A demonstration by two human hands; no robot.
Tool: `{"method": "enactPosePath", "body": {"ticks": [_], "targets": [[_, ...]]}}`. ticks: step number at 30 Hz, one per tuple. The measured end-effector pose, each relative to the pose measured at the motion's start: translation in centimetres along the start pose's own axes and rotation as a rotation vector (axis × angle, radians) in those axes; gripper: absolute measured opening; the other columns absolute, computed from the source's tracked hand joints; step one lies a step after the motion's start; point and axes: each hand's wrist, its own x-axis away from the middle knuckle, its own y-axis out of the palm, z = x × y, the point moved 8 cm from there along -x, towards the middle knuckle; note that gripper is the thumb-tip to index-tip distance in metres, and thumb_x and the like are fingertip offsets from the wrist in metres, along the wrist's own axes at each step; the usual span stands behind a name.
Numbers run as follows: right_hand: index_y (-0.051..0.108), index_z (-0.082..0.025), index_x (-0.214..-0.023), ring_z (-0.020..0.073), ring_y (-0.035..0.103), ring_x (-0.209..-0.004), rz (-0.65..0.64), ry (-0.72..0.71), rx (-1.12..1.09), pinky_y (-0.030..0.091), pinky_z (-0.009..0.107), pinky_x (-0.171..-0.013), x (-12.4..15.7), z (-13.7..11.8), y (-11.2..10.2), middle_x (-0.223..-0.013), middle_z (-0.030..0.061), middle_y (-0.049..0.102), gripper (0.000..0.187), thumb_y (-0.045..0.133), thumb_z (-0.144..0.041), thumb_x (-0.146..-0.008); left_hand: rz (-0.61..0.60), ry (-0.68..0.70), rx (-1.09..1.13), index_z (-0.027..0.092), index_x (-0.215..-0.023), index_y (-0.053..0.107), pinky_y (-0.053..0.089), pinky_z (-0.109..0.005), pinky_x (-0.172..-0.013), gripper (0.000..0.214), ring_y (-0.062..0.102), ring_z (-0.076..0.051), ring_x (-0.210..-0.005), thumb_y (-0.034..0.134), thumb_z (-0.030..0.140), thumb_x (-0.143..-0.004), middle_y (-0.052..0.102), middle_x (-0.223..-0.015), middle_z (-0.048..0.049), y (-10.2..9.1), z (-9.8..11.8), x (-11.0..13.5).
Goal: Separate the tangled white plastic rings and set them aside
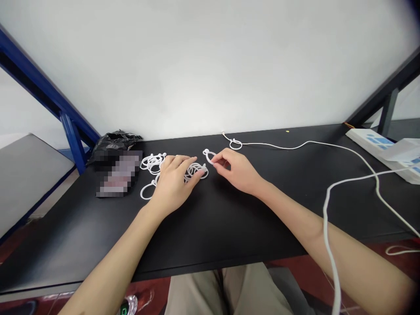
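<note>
My right hand (236,170) pinches a white plastic ring (208,156) between thumb and fingertips, just above the black table. The ring has a small eyelet at its far end, much like a curtain ring. Over on the left, my left hand (173,179) rests with fingers apart above several similar rings. A pile of rings (197,170) shows between its thumb and index finger. More loose rings (152,162) lie beyond its outer side, partly covered by the hand. One single ring (147,191) lies flat beside the left wrist.
A black plastic bag (113,144) and a blurred-out object (121,175) are at the left. Near the wall, another ring (235,144) lies by a white cable (278,146). A second cable (326,205) crosses in front of my right forearm. A white power strip (377,144) sits at right.
</note>
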Motion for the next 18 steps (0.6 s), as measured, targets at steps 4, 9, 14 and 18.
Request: {"method": "enactPosePath", "body": {"ticks": [4,9,14,18], "targets": [[0.063,-0.021,-0.092,0.0128,0.062,-0.082,-0.050,-0.060,-0.254,0.052,0.029,-0.079,0.7,-2.6,1.0,-0.093,0.0004,0.065,0.008,0.055,-0.021,-0.090,-0.035,-0.009,0.137,0.020,-0.119,0.062,0.042,-0.043,-0.100,0.035,0.053,-0.025,-0.109,0.049,0.043,-0.096,0.067,-0.114,-0.0070,-0.4,0.6,-0.1],[0.061,-0.021,-0.091,0.0128,0.063,-0.083,-0.082,-0.070,-0.331,0.053,0.030,-0.081,1.2,-3.5,1.8,-0.094,-0.0003,0.066,0.009,0.054,-0.018,-0.089,-0.023,-0.030,0.253,0.021,-0.121,0.059,0.048,-0.038,-0.091,0.035,0.060,-0.022,-0.100,0.055,0.042,-0.093,0.068,-0.111,-0.0055,-0.8,0.7,0.0],[0.055,-0.021,-0.116,0.0129,0.066,-0.082,0.073,-0.023,-0.325,0.057,0.031,-0.077,1.3,-2.7,0.7,-0.108,0.0043,0.065,0.027,0.058,-0.023,-0.089,0.040,0.042,0.130,0.021,-0.118,0.059,0.048,-0.039,-0.091,0.032,0.058,-0.023,-0.101,0.060,0.038,-0.091,0.067,-0.107,-0.0055,-1.1,1.1,0.0],[0.059,-0.021,-0.115,0.0115,0.065,-0.080,0.094,-0.146,-0.225,0.056,0.030,-0.080,1.3,-3.6,0.3,-0.109,0.0044,0.062,0.023,0.056,-0.023,-0.093,0.051,0.131,0.089,0.021,-0.120,0.059,0.048,-0.039,-0.090,0.031,0.056,-0.022,-0.099,0.060,0.035,-0.091,0.064,-0.107,-0.0063,-1.0,1.7,0.1]]}}
